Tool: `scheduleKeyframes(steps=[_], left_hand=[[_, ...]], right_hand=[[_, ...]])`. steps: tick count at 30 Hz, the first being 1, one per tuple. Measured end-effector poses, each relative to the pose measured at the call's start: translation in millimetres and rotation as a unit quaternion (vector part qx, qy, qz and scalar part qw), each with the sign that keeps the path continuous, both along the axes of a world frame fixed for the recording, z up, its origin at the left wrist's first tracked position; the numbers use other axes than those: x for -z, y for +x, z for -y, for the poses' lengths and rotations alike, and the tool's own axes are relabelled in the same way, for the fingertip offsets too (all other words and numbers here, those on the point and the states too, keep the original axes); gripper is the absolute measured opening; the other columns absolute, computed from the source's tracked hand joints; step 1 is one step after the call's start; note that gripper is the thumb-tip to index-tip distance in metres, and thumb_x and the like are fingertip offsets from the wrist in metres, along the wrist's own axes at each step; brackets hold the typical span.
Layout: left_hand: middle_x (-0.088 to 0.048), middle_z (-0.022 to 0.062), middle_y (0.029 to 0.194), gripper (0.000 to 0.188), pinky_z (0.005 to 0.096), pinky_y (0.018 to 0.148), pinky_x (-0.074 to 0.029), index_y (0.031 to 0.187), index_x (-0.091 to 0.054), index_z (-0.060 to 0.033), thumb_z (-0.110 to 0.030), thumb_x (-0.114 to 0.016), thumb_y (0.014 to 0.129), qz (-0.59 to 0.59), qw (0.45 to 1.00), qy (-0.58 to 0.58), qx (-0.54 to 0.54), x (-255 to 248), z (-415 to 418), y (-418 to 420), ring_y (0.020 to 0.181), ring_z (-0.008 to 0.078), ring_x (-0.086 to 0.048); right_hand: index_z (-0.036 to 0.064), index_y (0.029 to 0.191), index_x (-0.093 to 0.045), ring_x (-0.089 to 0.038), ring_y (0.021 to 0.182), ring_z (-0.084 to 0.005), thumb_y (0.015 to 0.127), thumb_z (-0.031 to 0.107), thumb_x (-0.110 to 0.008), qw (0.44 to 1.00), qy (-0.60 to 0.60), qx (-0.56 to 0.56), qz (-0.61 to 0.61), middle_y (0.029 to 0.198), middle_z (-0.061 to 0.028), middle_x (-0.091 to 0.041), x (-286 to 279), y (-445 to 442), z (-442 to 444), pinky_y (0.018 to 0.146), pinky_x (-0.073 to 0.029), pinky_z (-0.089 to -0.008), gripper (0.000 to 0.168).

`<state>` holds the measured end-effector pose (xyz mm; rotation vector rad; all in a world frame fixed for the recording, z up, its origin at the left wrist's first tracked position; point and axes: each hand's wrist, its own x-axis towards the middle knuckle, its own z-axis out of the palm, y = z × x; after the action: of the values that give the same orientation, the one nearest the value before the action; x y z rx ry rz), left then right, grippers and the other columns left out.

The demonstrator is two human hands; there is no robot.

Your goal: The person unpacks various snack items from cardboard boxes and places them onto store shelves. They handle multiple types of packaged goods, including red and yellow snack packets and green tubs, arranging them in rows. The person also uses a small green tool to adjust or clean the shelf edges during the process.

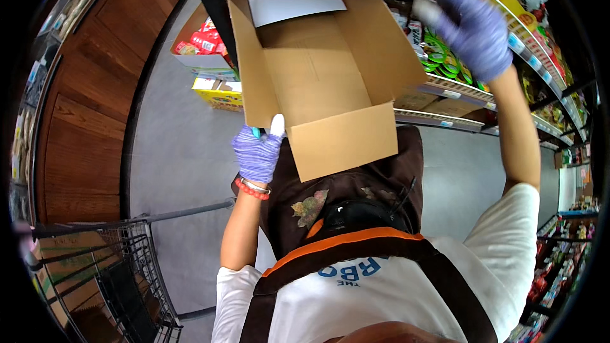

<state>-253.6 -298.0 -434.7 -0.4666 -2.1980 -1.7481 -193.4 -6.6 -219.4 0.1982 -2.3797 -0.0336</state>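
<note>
An open cardboard carton (pixel 317 76) with its flaps spread sits tilted over my lap, against the shelf. Only bare cardboard and a white sheet or flap (pixel 296 4) at the far end show inside. My left hand (pixel 257 155), in a purple knitted glove with pale fingertips, grips the carton's near left corner, thumb on the inner side. Beside that thumb a bit of a teal object (pixel 256 132) shows, too hidden to name. My right hand (pixel 474 33), gloved alike and blurred, is raised before the shelf edge, thumb apart from the fingers. I see nothing in it.
Wire-fronted shelves (pixel 476 97) with price tags and packaged snacks, some green-rimmed (pixel 441 55), curve along the right. An open box of red packets (pixel 205 43) stands on a yellow box (pixel 221 95) left of the carton. A wire cart (pixel 147 267) holding cardboard stands lower left, near wooden panelling (pixel 90 138).
</note>
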Motion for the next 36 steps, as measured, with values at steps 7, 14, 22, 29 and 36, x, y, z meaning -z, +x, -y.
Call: scheduleKeyframes(steps=[7, 14, 22, 29, 36], left_hand=[[-0.058, 0.0026, 0.058, 0.017, 0.0263, 0.046, -0.037, 0.079, -0.061, -0.0031, -0.018, -0.071, 0.077, 0.006, 0.999, -0.053, 0.005, -16.3, -2.3, 7.3, 0.049, 0.0081, -0.043], [-0.064, 0.0051, 0.098, 0.036, 0.0263, 0.083, -0.043, 0.116, -0.054, 0.0012, -0.008, -0.062, 0.083, 0.257, 0.966, -0.006, 0.03, -24.8, 16.7, 40.5, 0.09, 0.0112, -0.057], [-0.042, -0.0036, 0.053, 0.037, 0.0296, 0.046, -0.032, 0.061, -0.049, -0.001, -0.025, -0.067, 0.082, 0.219, 0.958, -0.062, -0.173, -76.9, 48.3, 35.1, 0.053, 0.0079, -0.032], [-0.051, -0.0022, 0.059, 0.032, 0.0261, 0.052, -0.039, 0.091, -0.066, 0.0001, -0.031, -0.065, 0.083, 0.383, 0.894, -0.135, -0.189, -173.8, 67.8, 81.3, 0.058, 0.005, -0.038], [-0.063, 0.0186, 0.092, 0.029, 0.0333, 0.074, -0.049, 0.104, -0.065, -0.0091, -0.029, -0.062, 0.082, 0.411, 0.874, -0.256, -0.028, -261.2, 103.6, 80.4, 0.085, 0.0293, -0.063]], right_hand=[[-0.001, 0.109, -0.056, -0.059, 0.076, -0.0171, 0.084, 0.032, -0.057, 0.839, -0.356, -0.051, 0.408, 0.084, -0.0122, -0.064, 78.3, -12.5, -58.1, 0.071, -0.048, -0.0318, 0.042], [-0.004, 0.102, -0.059, -0.054, 0.071, -0.0117, 0.085, 0.017, -0.056, 0.761, -0.411, -0.131, 0.485, 0.078, -0.0082, -0.062, 58.0, -26.8, -50.6, 0.066, -0.046, -0.0278, 0.027], [0.002, 0.104, -0.063, -0.055, 0.08, -0.0076, 0.082, 0.02, -0.066, 0.598, -0.545, -0.109, 0.577, 0.088, -0.0015, -0.066, 77.8, 12.8, -52.7, 0.074, -0.048, -0.0262, 0.028], [0.001, 0.103, -0.064, -0.056, 0.082, -0.0098, 0.079, 0.014, -0.067, 0.514, -0.615, -0.035, 0.597, 0.09, -0.0013, -0.065, 67.6, 83.6, -9.5, 0.074, -0.047, -0.0268, 0.027], [-0.006, 0.108, -0.057, -0.061, 0.087, -0.0204, 0.081, 0.012, -0.059, 0.283, -0.821, 0.131, 0.478, 0.093, -0.0092, -0.064, -20.5, 137.5, 40.0, 0.077, -0.049, -0.0327, 0.031]])
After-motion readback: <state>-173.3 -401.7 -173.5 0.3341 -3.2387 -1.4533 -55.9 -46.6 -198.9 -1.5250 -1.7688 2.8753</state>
